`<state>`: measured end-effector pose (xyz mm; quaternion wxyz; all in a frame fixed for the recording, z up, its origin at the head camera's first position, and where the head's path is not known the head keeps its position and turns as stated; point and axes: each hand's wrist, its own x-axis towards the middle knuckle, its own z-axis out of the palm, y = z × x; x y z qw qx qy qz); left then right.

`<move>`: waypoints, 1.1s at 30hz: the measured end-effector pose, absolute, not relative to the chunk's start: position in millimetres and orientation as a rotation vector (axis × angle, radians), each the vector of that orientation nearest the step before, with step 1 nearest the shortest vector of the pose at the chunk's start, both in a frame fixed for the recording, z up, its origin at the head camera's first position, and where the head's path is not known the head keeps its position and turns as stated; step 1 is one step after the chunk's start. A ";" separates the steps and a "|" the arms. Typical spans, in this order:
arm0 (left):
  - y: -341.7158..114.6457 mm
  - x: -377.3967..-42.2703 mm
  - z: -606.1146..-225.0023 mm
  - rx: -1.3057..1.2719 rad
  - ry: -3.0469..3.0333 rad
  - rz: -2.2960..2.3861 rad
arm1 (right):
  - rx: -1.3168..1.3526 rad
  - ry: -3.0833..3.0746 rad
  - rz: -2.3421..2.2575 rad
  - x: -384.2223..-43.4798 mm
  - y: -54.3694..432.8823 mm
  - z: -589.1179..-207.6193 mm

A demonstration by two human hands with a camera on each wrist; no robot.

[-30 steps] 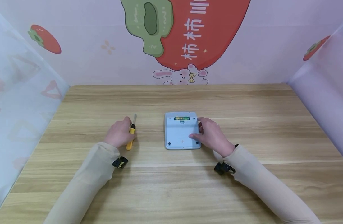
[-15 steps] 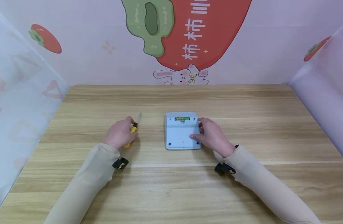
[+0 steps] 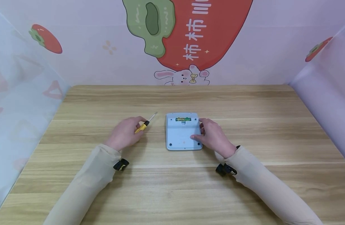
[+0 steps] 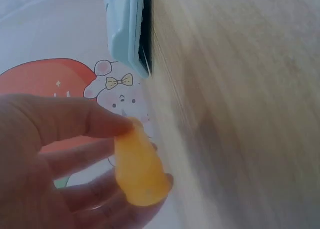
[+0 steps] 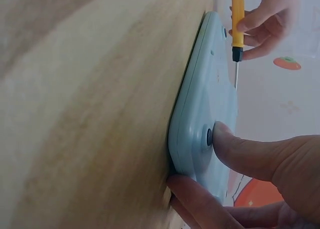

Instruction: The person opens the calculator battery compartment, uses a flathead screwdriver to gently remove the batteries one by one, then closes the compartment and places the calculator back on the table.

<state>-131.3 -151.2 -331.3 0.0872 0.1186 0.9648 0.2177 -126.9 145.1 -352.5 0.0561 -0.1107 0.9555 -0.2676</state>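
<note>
A light blue calculator (image 3: 181,132) lies face down on the table, and a green battery (image 3: 183,119) shows in its uncovered slot at the far edge. My right hand (image 3: 216,137) grips the calculator's right side, thumb (image 5: 235,144) on the back beside a dark round foot, fingers at the side edge. Left of the calculator, my left hand (image 3: 126,133) holds a yellow-handled screwdriver (image 3: 142,127) between thumb and fingers. Its thin metal shaft points away and to the right, the tip apart from the calculator. The left wrist view shows the yellow handle (image 4: 142,169) end-on.
The wood-grain table (image 3: 172,187) runs back to a printed backdrop (image 3: 85,62) with a large red fruit and a rabbit. Pale side panels border it at left and right. A small black camera (image 3: 121,164) sits on the left wrist, another (image 3: 225,169) on the right.
The screwdriver has swung clockwise in my left hand, its tip now farther right and nearer the calculator. The left hand has shifted slightly right. My right hand and the calculator stay put.
</note>
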 end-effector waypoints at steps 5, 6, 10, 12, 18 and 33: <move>-146.0 -130.4 -333.7 0.491 2.928 0.625 | -0.336 2.900 -0.813 -126.6 145.2 -352.5; -144.9 -130.1 -333.7 0.502 2.936 0.618 | -0.339 2.901 -0.813 -126.6 145.3 -352.6; -141.6 -129.6 -332.9 0.541 2.960 0.591 | -0.352 2.905 -0.817 -126.6 145.9 -353.2; -140.4 -129.7 -332.3 0.562 2.969 0.575 | -0.357 2.908 -0.820 -126.5 146.2 -353.4; -138.7 -130.8 -332.5 0.682 2.970 0.558 | -0.360 2.915 -0.818 -126.9 146.0 -354.2; -130.8 -131.5 -328.9 0.982 2.974 0.517 | -0.361 2.905 -0.808 -126.8 146.0 -352.8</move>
